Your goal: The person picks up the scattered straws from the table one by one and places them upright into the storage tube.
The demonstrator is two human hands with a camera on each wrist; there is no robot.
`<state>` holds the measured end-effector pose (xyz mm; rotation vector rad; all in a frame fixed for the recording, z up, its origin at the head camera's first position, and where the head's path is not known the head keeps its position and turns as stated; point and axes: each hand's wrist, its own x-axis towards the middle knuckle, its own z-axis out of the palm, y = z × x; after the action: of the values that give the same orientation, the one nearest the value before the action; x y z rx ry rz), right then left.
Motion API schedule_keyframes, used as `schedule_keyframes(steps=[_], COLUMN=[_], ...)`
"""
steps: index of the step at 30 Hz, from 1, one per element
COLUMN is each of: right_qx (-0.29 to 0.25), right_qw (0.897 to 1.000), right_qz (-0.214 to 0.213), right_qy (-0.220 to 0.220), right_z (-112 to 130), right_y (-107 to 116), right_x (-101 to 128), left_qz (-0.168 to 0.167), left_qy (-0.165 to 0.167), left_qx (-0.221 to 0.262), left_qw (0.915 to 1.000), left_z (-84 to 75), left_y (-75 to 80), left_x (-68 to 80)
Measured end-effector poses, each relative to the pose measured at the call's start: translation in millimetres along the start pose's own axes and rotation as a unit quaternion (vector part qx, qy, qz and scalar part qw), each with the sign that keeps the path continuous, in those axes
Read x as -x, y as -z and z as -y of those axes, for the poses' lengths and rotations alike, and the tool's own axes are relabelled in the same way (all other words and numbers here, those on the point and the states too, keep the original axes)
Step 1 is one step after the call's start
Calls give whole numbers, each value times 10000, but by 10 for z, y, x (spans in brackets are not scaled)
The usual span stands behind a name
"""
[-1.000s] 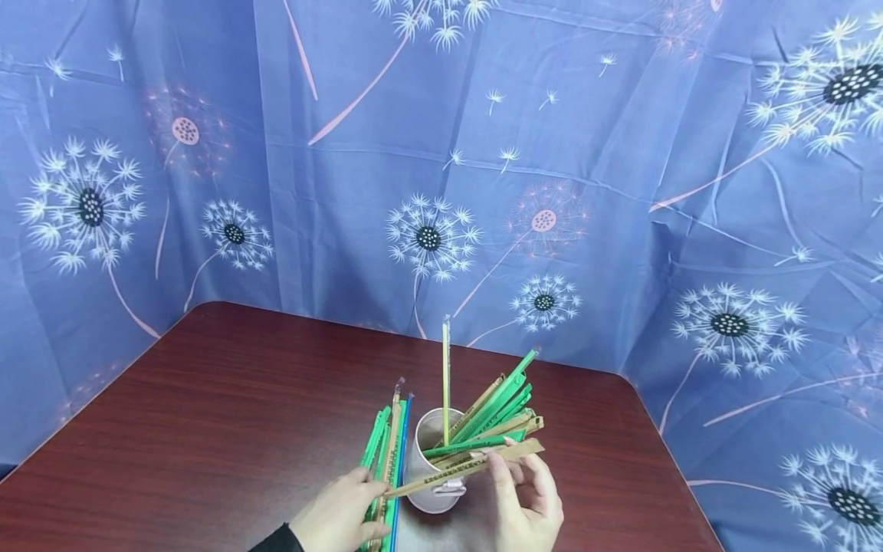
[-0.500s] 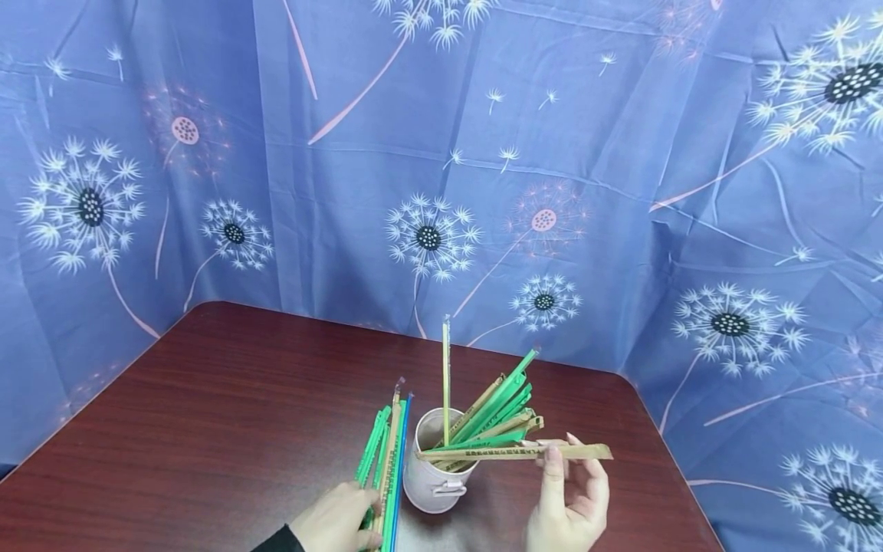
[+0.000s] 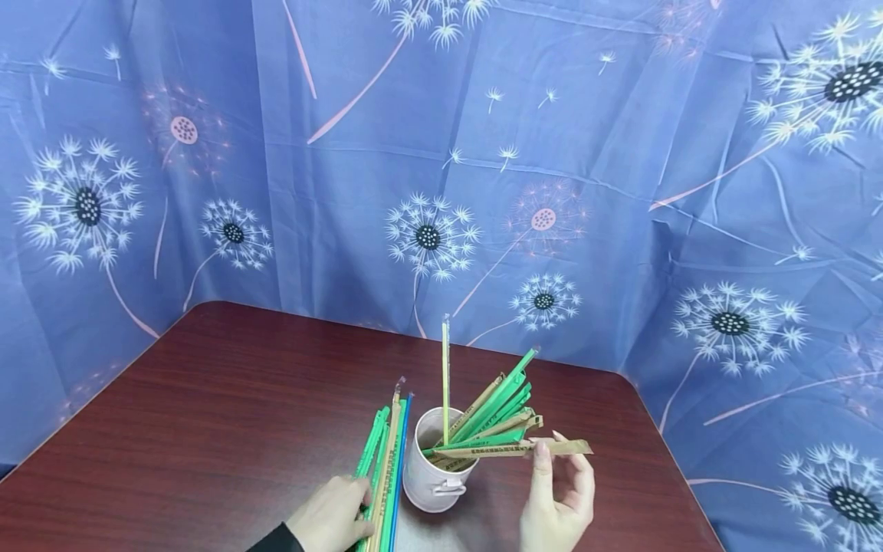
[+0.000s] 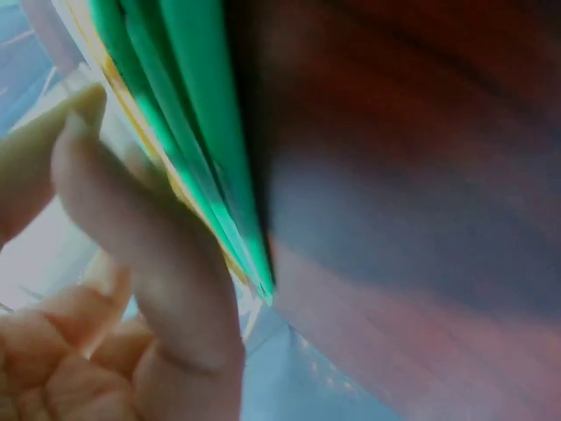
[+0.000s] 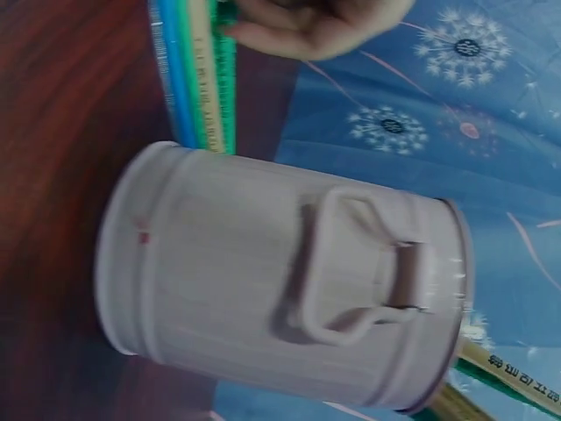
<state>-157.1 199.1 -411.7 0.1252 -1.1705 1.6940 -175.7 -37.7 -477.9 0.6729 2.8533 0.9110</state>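
In the head view my right hand pinches a brown paper-wrapped straw between thumb and fingers. The straw lies nearly level across the mouth of a white metal cup, its left end over the rim. Green and brown wrapped straws lean rightward out of the cup, and a yellow straw stands upright. My left hand rests with relaxed fingers against the near left side of a row of green, brown and blue straws. Up close, the left fingers lie beside the green straws.
The row of straws lies just left of the cup on the dark red wooden table. A small handle sticks out from the cup's side. Blue dandelion-print cloth hangs behind the table and around its sides.
My right hand has carried the brown straw rightward from the row to over the cup, then slightly back left. My left hand has shifted a little left along the row.
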Motion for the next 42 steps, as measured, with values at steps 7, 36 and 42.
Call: schedule_keyframes(steps=[7, 36, 42], right_qx=[383, 1486, 1037], right_qw=[9988, 9699, 9753], right_qz=[197, 1395, 1527], right_qy=[-220, -1330, -1215], right_z=[-107, -260, -203], right_y=[34, 172, 127], right_x=[75, 219, 254], left_qz=[-710, -462, -691], left_qy=[473, 1120, 1044], left_qx=[-543, 304, 287], left_qw=[9949, 9922, 9917], left_z=[25, 70, 70], left_y=[32, 64, 52], left_x=[-19, -44, -43])
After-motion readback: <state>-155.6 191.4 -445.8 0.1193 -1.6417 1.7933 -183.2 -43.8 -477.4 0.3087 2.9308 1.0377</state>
